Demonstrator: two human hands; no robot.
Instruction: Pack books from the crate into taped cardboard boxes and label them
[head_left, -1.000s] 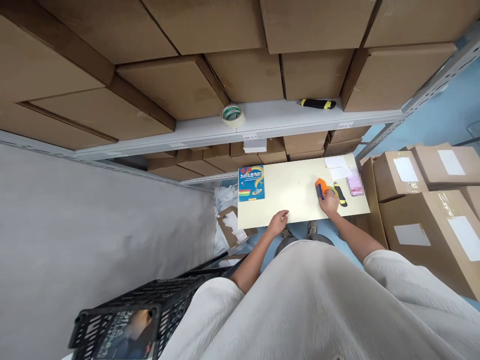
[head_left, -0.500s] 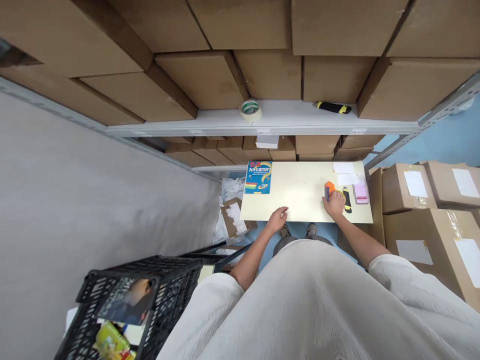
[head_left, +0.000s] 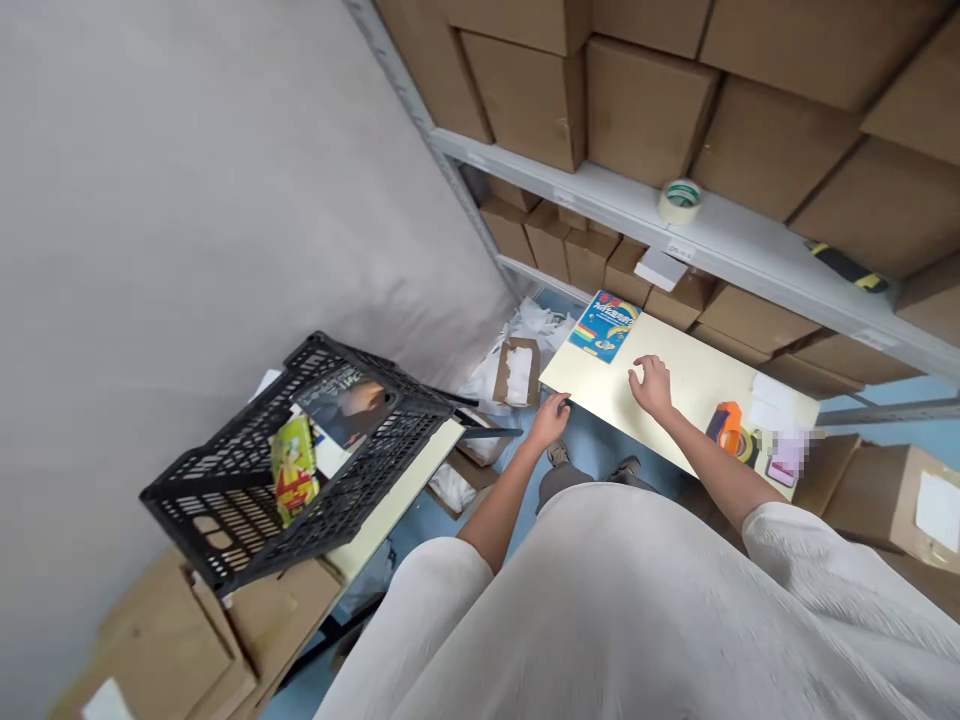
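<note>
My right hand [head_left: 652,388] hovers over the pale tabletop [head_left: 679,362], its fingers apart and nothing in them. Just beyond it, at the table's far left corner, lies a blue book [head_left: 604,327] with a banana picture on the cover. My left hand [head_left: 550,420] is at the table's near left edge, fingers loosely stretched and holding nothing; whether it touches the edge I cannot tell. An orange tape dispenser [head_left: 726,424] stands on the right part of the table, beside a yellow roll [head_left: 746,447] and a pink-purple item [head_left: 784,458].
To my left a black plastic crate [head_left: 247,560] holds a dark book [head_left: 346,405] and a yellow-green packet [head_left: 294,465]. Shelves of cardboard boxes [head_left: 645,100] rise behind the table, with a tape roll [head_left: 680,201] and a cutter [head_left: 847,267] on a ledge. More boxes [head_left: 874,490] stand at right.
My right hand has let go of the orange tape dispenser and moved left across the table. My view has turned left, bringing more of the crate into sight.
</note>
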